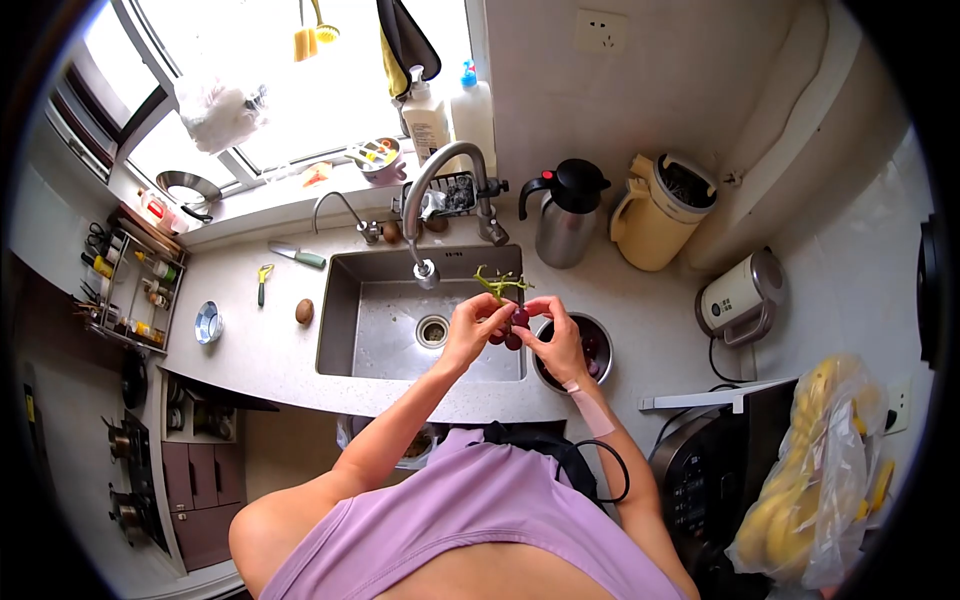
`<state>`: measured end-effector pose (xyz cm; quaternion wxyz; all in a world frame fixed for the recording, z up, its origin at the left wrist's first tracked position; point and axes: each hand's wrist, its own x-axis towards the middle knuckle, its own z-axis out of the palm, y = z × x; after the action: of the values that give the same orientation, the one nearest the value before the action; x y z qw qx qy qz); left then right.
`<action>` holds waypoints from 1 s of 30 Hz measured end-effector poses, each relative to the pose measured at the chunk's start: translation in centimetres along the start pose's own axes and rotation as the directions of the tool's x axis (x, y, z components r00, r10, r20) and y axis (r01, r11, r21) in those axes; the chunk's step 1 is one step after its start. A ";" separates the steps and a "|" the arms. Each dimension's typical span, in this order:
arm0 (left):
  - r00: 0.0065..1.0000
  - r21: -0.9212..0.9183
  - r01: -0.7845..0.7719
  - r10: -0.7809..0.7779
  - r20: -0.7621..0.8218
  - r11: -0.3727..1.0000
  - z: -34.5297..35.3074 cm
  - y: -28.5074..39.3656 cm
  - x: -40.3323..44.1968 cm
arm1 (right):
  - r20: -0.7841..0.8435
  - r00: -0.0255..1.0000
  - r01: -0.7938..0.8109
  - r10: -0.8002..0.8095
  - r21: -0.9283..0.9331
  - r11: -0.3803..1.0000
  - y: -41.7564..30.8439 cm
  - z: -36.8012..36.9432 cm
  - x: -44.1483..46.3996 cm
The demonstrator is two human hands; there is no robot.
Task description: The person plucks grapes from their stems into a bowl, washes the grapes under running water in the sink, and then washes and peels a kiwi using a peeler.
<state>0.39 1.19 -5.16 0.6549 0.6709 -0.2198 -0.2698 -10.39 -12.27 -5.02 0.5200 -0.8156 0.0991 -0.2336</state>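
Over the right side of the steel sink [385, 345], a green grape stem [500, 282] with a few dark red grapes [513, 341] hangs between my hands. My left hand [472, 327] is closed on the stem part of the bunch, its fingers pinched together. On the other side, my right hand [557, 343] pinches a grape at the bunch with thumb and fingers. Beneath my right hand stands a round metal bowl [606, 366] with dark grapes inside, partly hidden by the hand and wrist.
The faucet [412, 215] arches over the sink. Behind the bowl stand a steel thermos [567, 225] and a cream pitcher [655, 225]. Left of the sink lie a knife [297, 254], a peeler [262, 285], a brown round item [304, 311] and a small bowl [208, 323]. A kettle [742, 298] is at right.
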 end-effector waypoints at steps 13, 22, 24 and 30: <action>0.995 0.125 -0.046 0.057 -0.084 0.991 0.1 0.5 -0.6 | -0.047 0.996 -0.077 0.081 0.088 0.993 -1.3 1.1 -0.3; 0.994 0.185 -0.089 0.098 -0.040 0.979 1.0 0.1 -0.7 | -0.030 0.991 -0.133 0.134 0.017 0.991 1.0 1.4 -0.6; 0.999 0.127 -0.048 0.050 -0.017 0.991 1.3 0.5 -0.8 | -0.052 0.992 -0.116 0.116 0.004 0.993 2.0 1.5 -0.6; 0.990 0.200 -0.102 0.120 -0.076 0.974 0.9 0.5 -0.5 | 0.406 0.816 -0.578 0.411 0.595 0.559 6.9 -0.1 -1.1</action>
<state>-0.60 0.81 -4.59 0.6086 0.7300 -0.2534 -0.1801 -10.86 -14.91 -11.45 0.8386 -0.5169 0.1717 -0.0044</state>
